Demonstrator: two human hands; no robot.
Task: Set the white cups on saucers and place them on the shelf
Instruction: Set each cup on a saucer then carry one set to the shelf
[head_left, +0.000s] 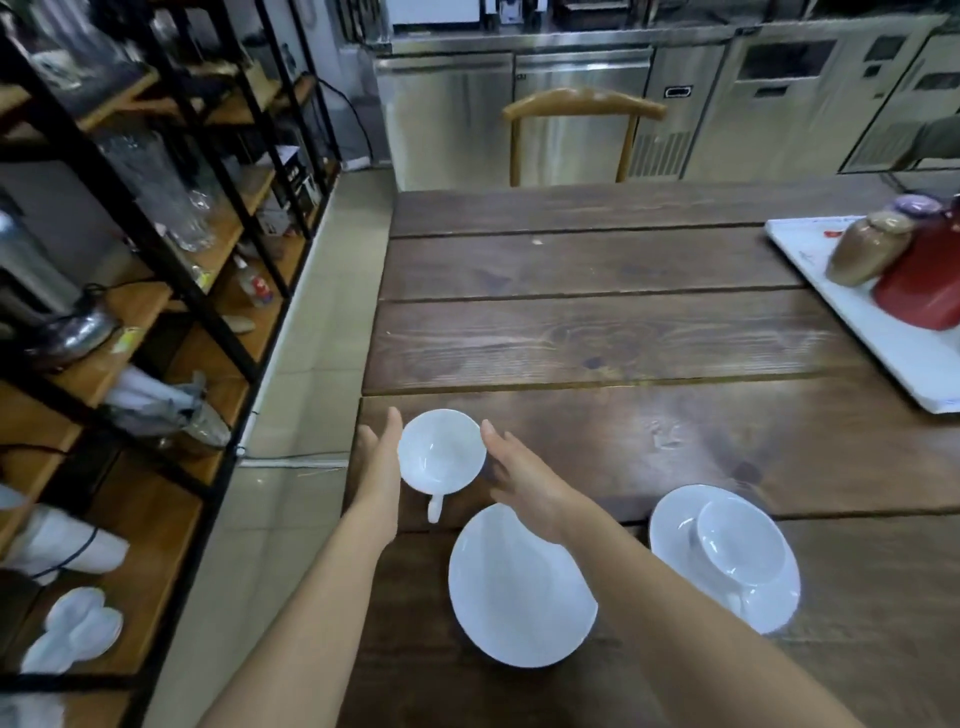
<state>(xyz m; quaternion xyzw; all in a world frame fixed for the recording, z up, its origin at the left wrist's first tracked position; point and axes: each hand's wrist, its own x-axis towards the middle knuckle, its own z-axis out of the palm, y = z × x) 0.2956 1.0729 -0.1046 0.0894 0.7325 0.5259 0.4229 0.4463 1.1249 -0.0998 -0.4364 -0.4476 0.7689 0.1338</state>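
A white cup (440, 453) stands upright on the wooden table (623, 332) near its left front corner, handle pointing toward me. My left hand (378, 462) is flat and open just left of the cup. On the cup's other side, my right hand (524, 480) is open with fingers stretched; whether either hand touches the cup I cannot tell. An empty white saucer (514, 592) lies just in front of the cup, partly under my right forearm. A second white cup (740, 545) sits on a second saucer (779, 597) to the right.
A black-framed shelf unit (171, 291) with wooden boards stands across a tiled aisle on the left, holding glassware, a kettle and white dishes. A white tray (904, 353) with jars and a red container sits at the table's right. A wooden chair (582, 104) stands behind the table.
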